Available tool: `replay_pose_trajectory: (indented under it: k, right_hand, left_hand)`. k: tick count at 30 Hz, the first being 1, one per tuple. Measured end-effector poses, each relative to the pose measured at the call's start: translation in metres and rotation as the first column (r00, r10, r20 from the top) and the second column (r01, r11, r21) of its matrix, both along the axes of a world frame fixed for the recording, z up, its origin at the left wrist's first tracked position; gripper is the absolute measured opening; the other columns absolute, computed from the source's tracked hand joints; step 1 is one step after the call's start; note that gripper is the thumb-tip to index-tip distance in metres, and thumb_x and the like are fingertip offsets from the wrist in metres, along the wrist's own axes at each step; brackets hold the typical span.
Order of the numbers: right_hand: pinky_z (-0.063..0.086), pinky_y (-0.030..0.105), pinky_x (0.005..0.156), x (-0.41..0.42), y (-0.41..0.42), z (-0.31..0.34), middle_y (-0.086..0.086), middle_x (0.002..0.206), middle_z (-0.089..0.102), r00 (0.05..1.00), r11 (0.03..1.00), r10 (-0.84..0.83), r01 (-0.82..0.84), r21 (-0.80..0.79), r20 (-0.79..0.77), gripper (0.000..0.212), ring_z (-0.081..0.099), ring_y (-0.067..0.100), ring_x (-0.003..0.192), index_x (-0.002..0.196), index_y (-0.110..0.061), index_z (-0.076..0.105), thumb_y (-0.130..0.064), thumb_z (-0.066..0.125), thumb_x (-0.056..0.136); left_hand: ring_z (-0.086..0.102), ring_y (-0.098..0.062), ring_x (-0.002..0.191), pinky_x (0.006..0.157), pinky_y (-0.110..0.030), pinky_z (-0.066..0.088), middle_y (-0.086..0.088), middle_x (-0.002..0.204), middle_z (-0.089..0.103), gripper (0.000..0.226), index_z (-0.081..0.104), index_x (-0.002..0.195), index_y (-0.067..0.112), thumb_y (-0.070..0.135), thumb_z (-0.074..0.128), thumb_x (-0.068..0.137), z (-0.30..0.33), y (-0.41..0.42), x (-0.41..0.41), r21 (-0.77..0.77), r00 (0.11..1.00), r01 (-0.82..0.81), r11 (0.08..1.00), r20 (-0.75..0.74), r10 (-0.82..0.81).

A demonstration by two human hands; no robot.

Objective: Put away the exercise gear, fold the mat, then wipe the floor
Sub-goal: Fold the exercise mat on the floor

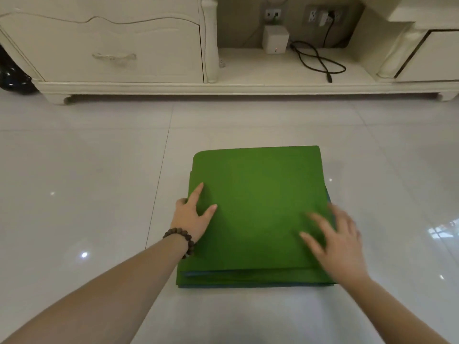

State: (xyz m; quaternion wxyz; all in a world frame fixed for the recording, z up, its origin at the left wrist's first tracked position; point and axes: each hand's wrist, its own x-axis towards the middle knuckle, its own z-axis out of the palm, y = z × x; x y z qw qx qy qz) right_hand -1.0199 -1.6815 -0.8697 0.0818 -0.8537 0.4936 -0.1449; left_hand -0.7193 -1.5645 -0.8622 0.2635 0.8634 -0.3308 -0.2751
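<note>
Head view: our left hand point(192, 216) and right hand point(335, 238), fingers spread, flatten the folded mat point(258, 194); letting go may let its layers spring apart.

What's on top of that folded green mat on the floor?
Only two hands: the left hand lies at the green mat's left edge, some fingers hidden over its side; the right hand lies flat near the right edge. The mat hides whatever is beneath it.
</note>
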Motion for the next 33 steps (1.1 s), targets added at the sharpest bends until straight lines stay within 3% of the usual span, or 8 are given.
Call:
replay_pose_trajectory:
  k: [2, 4, 9, 13, 18, 21, 26, 33]
  right_hand:
    - [0.028, 0.050, 0.109, 0.008, -0.029, 0.011, 0.010, 0.157, 0.017, 0.958, 0.909, -0.265, 0.211, 0.359, 0.106, 0.066, 0.025, 0.035, 0.139, 0.144, -0.042, 0.030, -0.058, 0.057, 0.085]
    - [0.034, 0.045, 0.107, 0.011, -0.050, 0.015, 0.011, 0.152, 0.032, 0.911, 0.757, -0.377, 0.198, 0.622, 0.169, 0.078, 0.039, 0.033, 0.133, 0.148, -0.042, 0.018, -0.052, 0.061, 0.084]
    - [0.042, 0.035, 0.074, 0.009, -0.031, 0.009, 0.011, 0.106, 0.047, 0.943, 0.867, -0.333, 0.296, 0.400, 0.023, 0.067, 0.048, 0.026, 0.080, 0.149, -0.034, 0.024, -0.048, 0.054, 0.090]
    - [0.045, 0.037, 0.080, 0.012, -0.016, -0.016, 0.009, 0.099, 0.038, 0.953, 0.821, -0.262, 0.302, 0.485, -0.150, 0.066, 0.044, 0.025, 0.074, 0.151, -0.035, 0.011, -0.053, 0.039, 0.094]
    - [0.035, 0.046, 0.104, 0.020, -0.023, -0.007, 0.019, 0.137, 0.033, 0.913, 0.908, -0.235, 0.329, 0.259, -0.335, 0.062, 0.034, 0.035, 0.126, 0.149, -0.027, 0.026, -0.053, 0.039, 0.094]
    - [0.005, 0.051, 0.116, 0.061, -0.031, 0.007, 0.013, 0.159, 0.002, 0.964, 0.989, -0.065, 0.096, 0.109, -0.256, 0.058, -0.002, 0.031, 0.146, 0.149, -0.029, 0.024, -0.046, 0.039, 0.096]
    - [-0.007, 0.058, 0.114, 0.177, -0.063, 0.007, -0.006, 0.157, -0.020, 0.879, 0.936, 0.352, -0.339, 0.098, -0.321, 0.052, -0.023, 0.024, 0.143, 0.148, -0.044, 0.002, -0.047, 0.022, 0.100]
    - [-0.011, 0.064, 0.110, 0.229, -0.075, -0.040, -0.007, 0.160, -0.008, 0.846, 0.913, 0.370, -0.256, 0.317, -0.384, 0.050, -0.012, 0.023, 0.146, 0.147, -0.047, -0.007, -0.050, 0.008, 0.099]
  left_hand:
    - [0.049, -0.015, 0.082, 0.080, -0.029, 0.045, -0.011, 0.122, 0.045, 0.069, 0.018, 0.148, 0.047, 0.055, 0.054, 0.089, -0.002, 0.000, -0.001, -0.039, 0.999, -0.038, 0.999, 0.004, 0.038]
    - [0.049, -0.012, 0.075, 0.066, -0.025, 0.043, -0.008, 0.109, 0.049, 0.068, 0.019, 0.147, 0.046, 0.058, 0.051, 0.089, 0.001, 0.003, -0.003, -0.070, 0.998, -0.053, 0.996, 0.037, 0.056]
    - [0.049, -0.011, 0.068, 0.054, -0.021, 0.037, -0.006, 0.103, 0.044, 0.063, 0.014, 0.147, 0.050, 0.060, 0.042, 0.091, -0.003, 0.015, -0.006, -0.021, 0.987, -0.078, 0.997, 0.137, 0.080]
    - [0.049, -0.018, 0.081, 0.074, -0.031, 0.045, -0.010, 0.113, 0.038, 0.062, 0.001, 0.150, 0.045, 0.057, 0.029, 0.096, -0.018, 0.011, -0.005, 0.185, 0.986, 0.018, 0.983, 0.161, -0.048]
    - [0.012, -0.026, 0.146, 0.116, -0.048, 0.019, -0.012, 0.160, 0.006, 0.064, 0.013, 0.152, 0.016, 0.048, 0.026, 0.099, -0.030, -0.001, -0.005, 0.197, 0.845, 0.095, 0.976, 0.502, -0.183]
    - [-0.009, -0.023, 0.148, 0.118, -0.050, 0.001, -0.007, 0.160, -0.014, 0.073, 0.005, 0.153, 0.019, 0.058, 0.023, 0.093, -0.030, -0.032, 0.009, 0.177, 0.798, 0.198, 0.964, 0.542, -0.263]
    - [-0.019, -0.023, 0.146, 0.117, -0.054, -0.004, 0.002, 0.159, -0.022, 0.076, -0.016, 0.150, 0.034, 0.069, 0.013, 0.089, -0.040, -0.078, 0.027, 0.230, 0.797, 0.258, 0.938, 0.498, -0.342]
    - [-0.017, -0.024, 0.146, 0.116, -0.058, -0.001, 0.000, 0.161, -0.015, 0.075, -0.012, 0.151, 0.035, 0.069, 0.012, 0.088, -0.062, -0.087, 0.029, 0.323, 0.798, 0.251, 0.912, 0.464, -0.384]
